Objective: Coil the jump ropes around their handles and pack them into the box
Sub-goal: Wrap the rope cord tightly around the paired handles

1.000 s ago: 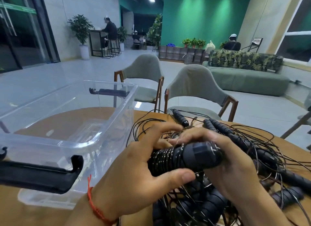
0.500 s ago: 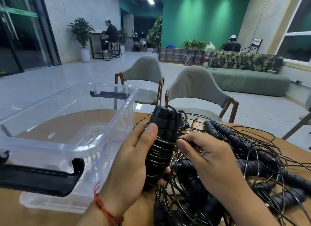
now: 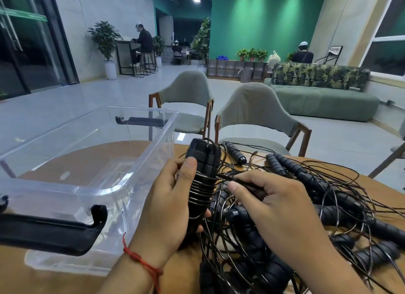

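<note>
A: Where is the wrapped jump rope [image 3: 202, 173] seen?

B: Centre of frame, gripped upright by the left hand [image 3: 168, 206]. Two black handles are paired side by side, ribbed tops up, with thin glossy black cord wound in tight turns round the middle.

A: Right hand [image 3: 278, 204]?

B: Closed on a loose strand of cord just right of the coil, pinched by the fingers.

A: Box [image 3: 87, 162]?

B: Clear plastic, black latches, at left on the wooden surface [image 3: 186, 269]. A tangled pile of ropes [image 3: 306, 217] is spread at lower right.
</note>
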Motion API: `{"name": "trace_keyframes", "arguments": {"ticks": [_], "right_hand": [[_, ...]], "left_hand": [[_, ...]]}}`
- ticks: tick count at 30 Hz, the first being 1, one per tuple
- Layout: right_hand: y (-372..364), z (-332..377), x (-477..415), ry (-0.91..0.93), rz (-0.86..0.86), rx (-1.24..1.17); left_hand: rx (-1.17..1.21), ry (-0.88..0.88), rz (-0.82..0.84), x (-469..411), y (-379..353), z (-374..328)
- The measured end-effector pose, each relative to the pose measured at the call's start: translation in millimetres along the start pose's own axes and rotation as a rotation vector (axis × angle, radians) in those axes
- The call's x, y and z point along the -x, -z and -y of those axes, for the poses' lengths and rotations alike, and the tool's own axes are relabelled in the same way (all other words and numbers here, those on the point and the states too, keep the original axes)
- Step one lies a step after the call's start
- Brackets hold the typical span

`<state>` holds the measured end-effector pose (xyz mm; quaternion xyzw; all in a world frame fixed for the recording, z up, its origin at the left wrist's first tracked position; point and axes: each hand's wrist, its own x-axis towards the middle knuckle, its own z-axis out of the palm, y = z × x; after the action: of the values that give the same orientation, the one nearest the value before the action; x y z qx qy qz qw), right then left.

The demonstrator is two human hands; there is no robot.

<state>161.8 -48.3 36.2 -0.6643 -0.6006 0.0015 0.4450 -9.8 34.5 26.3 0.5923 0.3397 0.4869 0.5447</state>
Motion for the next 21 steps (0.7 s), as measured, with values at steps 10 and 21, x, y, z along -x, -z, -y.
{"name": "trace_keyframes", "arguments": {"ticks": [10,21], "right_hand": [[-12.5,19.8,3.0,-0.302,0.319,-0.564],[3.1,8.2,-7.8,-0.398,0.127,-0.711]], "left_hand": [[-0.717,-0.383,-0.061,9.9,-5.5,12.6],[-0.493,-0.384,0.129,11.5,-7.5,2.1]]}}
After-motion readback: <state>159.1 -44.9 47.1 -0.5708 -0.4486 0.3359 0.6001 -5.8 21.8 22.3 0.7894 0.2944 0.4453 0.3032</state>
